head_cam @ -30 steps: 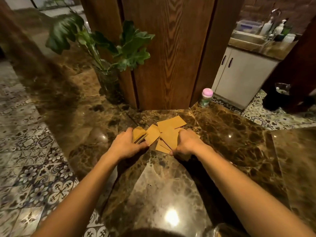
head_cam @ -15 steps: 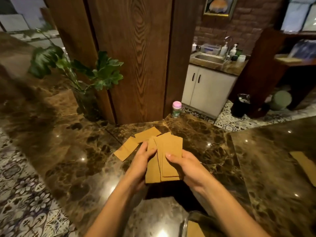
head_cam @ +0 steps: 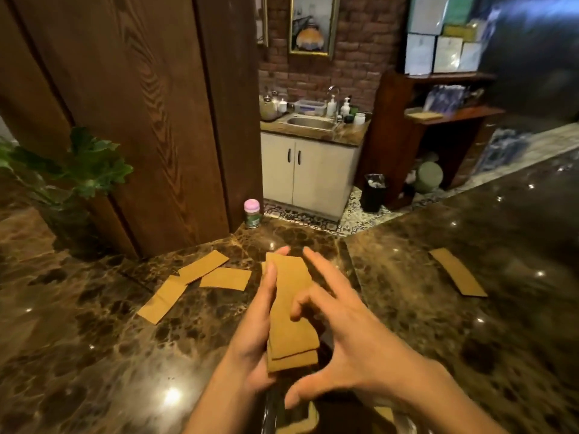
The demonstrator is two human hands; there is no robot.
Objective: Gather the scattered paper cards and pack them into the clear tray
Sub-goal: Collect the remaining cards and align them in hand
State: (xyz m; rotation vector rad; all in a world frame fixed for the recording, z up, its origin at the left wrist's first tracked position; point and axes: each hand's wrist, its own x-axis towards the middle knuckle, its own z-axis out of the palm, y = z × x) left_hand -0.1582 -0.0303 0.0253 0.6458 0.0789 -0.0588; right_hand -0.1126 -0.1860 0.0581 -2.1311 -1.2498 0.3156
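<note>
My left hand [head_cam: 255,330] holds a stack of tan paper cards [head_cam: 289,311] above the dark marble counter, thumb along the stack's left edge. My right hand [head_cam: 341,336] hovers just right of the stack with fingers spread, fingertips near the top card. Three loose cards [head_cam: 205,269] [head_cam: 226,278] [head_cam: 163,299] lie on the counter to the left. Another card [head_cam: 457,275] lies far right. The rim of the clear tray [head_cam: 272,415] shows at the bottom edge between my forearms, with cards inside.
A small jar with a pink lid [head_cam: 252,213] stands at the counter's far edge beside a wooden pillar [head_cam: 141,120]. A potted plant [head_cam: 72,170] sits at the left. Beyond are a sink cabinet [head_cam: 310,177] and a wooden shelf.
The view has tilted up and rightward. The stack rose and now rests in my left hand alone; my right hand released it and spread its fingers. The far-right card has come into view.
</note>
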